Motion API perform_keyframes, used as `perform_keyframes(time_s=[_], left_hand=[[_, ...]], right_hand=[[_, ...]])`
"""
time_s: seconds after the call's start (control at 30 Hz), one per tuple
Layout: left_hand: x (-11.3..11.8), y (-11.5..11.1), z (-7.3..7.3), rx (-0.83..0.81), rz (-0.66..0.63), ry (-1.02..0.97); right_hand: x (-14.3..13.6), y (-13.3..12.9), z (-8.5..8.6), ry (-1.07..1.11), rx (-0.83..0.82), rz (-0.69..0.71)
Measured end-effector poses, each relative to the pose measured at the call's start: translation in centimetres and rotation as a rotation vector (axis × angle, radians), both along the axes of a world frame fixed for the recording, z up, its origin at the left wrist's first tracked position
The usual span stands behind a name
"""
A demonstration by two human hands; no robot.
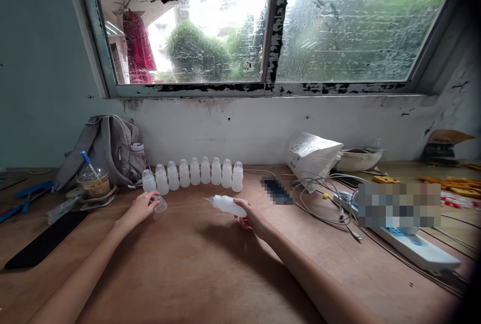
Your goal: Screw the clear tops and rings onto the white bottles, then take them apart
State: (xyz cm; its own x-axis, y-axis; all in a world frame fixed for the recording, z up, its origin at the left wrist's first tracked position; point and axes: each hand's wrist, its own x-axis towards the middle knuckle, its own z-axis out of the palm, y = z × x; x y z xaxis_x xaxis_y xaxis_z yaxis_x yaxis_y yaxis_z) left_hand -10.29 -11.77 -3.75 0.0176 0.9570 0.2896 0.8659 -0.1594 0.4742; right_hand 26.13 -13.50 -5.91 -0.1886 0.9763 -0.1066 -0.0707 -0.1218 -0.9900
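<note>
Near the left end of the row of bottles, my left hand (pixel 142 206) has its fingers closed on a clear cap (pixel 161 204) low over the wooden table (pixel 180 274). My right hand (pixel 251 217) grips a white translucent bottle (pixel 227 205) by its base. That bottle is tilted onto its side, its narrow tip pointing left. Behind both hands, several similar white bottles (pixel 205 171) stand upright in a curved row with clear caps on top.
At the left are a grey backpack (pixel 107 148), an iced drink cup (pixel 93 183) and a black flat case (pixel 47 238). Rightwards lie a silvery-white bag (pixel 313 156), looped cables (pixel 319 218) and a white power strip (pixel 421 251). Wall and window rise behind.
</note>
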Motion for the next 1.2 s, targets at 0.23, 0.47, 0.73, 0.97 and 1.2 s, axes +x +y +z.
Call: perform_keyframes(time_s=[0.23,0.47,0.73,0.97,1.2], left_hand=[[8.8,0.1,-1.0,-0.09,-0.235,-0.853],[14.3,-1.7,-3.0,-0.172,-0.343,-1.21],[14.3,-3.0,-3.2,-0.154,-0.413,-1.153],[14.5,-3.9,-3.2,-0.098,-0.447,-1.077],[14.9,-5.1,-2.9,-0.02,-0.463,-1.023]], right_hand=[[0.3,-0.1,0.2,0.01,0.087,0.038],[0.1,0.0,0.0,-0.066,0.14,0.018],[-0.3,-0.5,0.2,-0.103,0.189,0.04],[-0.7,-1.7,1.0,-0.121,0.377,-0.07],[-0.6,-2.1,0.8,-0.18,0.559,-0.146]])
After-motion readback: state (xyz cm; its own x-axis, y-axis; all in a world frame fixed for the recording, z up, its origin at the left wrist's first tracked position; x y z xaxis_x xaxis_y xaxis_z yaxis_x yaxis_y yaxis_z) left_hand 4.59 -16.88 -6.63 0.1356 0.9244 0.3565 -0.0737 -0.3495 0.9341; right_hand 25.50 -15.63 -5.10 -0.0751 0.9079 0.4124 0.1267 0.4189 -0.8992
